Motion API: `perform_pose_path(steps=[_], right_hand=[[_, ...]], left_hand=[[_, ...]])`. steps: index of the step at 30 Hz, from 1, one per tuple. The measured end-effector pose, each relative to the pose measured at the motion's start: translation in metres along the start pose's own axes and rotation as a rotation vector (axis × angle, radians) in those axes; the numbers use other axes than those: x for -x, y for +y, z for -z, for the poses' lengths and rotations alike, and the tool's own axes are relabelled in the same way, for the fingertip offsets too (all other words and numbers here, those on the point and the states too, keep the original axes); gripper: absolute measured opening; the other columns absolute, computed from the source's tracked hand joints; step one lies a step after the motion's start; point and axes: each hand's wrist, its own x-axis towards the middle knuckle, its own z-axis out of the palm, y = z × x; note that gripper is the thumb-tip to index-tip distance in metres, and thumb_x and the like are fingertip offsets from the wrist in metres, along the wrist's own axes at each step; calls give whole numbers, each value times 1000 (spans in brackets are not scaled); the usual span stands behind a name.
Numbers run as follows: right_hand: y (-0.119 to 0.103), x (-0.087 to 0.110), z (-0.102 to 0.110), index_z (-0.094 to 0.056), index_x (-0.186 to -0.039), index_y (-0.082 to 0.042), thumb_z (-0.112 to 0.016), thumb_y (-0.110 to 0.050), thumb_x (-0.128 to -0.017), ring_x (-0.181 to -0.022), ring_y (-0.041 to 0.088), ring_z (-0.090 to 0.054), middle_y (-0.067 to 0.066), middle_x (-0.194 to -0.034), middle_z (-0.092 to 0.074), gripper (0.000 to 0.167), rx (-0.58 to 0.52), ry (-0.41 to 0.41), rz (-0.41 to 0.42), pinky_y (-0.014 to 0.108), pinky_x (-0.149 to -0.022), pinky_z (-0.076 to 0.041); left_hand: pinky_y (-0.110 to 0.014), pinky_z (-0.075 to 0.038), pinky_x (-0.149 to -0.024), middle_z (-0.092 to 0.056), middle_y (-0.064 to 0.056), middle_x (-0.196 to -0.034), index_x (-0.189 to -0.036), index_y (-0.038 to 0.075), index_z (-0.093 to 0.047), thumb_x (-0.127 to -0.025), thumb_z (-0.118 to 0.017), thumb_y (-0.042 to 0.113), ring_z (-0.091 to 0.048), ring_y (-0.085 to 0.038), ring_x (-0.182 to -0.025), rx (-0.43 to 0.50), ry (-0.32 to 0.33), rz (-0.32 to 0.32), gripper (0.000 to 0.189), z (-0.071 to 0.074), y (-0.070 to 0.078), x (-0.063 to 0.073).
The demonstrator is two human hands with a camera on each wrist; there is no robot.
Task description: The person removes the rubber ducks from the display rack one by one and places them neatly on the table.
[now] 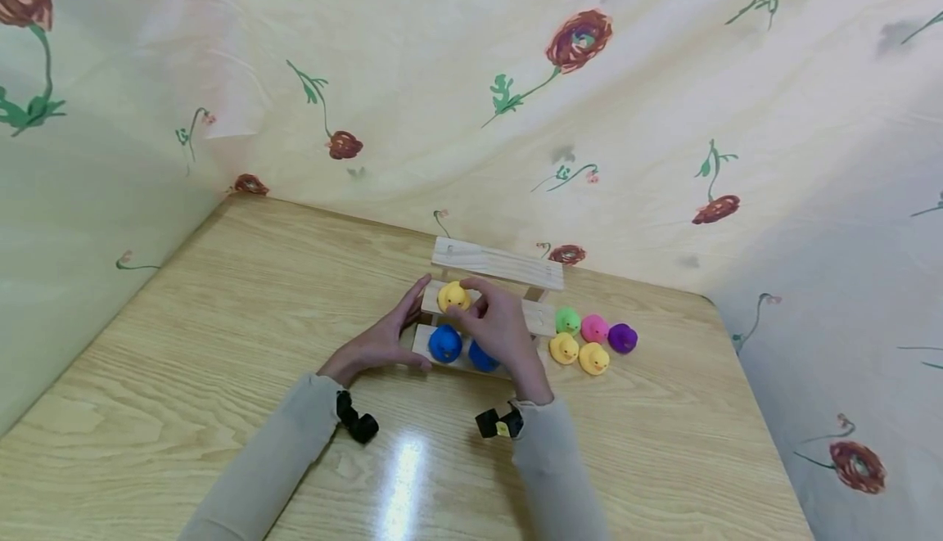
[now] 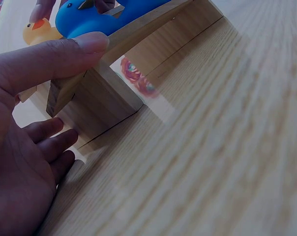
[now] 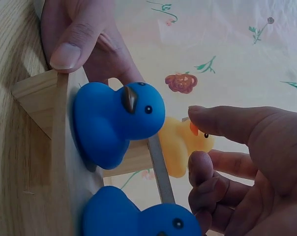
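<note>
A small wooden stepped rack (image 1: 497,263) with three steps stands on the table. My left hand (image 1: 383,338) grips its left end, thumb (image 2: 92,43) along the front edge of the lowest step and the other fingers by the side panel. On the middle step sits a yellow rubber duck (image 1: 453,296); my right hand (image 1: 501,320) pinches it by the head between thumb (image 3: 222,122) and index finger. Two blue rubber ducks stand on the lowest step, one at the left end (image 3: 114,125) and another (image 3: 138,216) partly covered by my right hand in the head view.
Right of the rack, loose on the table, are a green duck (image 1: 567,320), a pink duck (image 1: 594,328), a purple duck (image 1: 622,338) and two yellow ducks (image 1: 564,349). Flowered cloth (image 1: 412,115) hangs behind the table (image 1: 221,344) and at its sides.
</note>
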Motion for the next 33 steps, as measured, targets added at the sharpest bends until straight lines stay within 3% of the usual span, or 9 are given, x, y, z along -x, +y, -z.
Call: perform_pose_path(steps=[8,14,33], right_hand=[[-4,1,-2,-66,-128,-5,-78,-24,-87,-55,10,-53,6,-67,-64,47,34,11,-12,20,-49,-42],[-5,1,-3,-67,-126,-4,-78,-24,-88,-55,10,-52,6,-67,-64,45,42,24,-12,20,-50,-41],[-10,7,10,-65,-130,-5,-76,-26,-90,-60,12,-52,8,-73,-64,46,39,33,-45,18,-54,-41]], left_hand=[[-55,-11,-129,8,-10,-171,-161,34,6,-75,-89,12,-3,-38,-158,8,-3,-3,130,0,2,1],[-56,-11,-129,9,-6,-171,-162,31,7,-75,-89,12,-2,-38,-158,8,-3,-7,131,0,2,0],[-55,-10,-129,8,-6,-171,-161,37,5,-74,-89,11,-3,-37,-158,14,4,11,131,-1,2,0]])
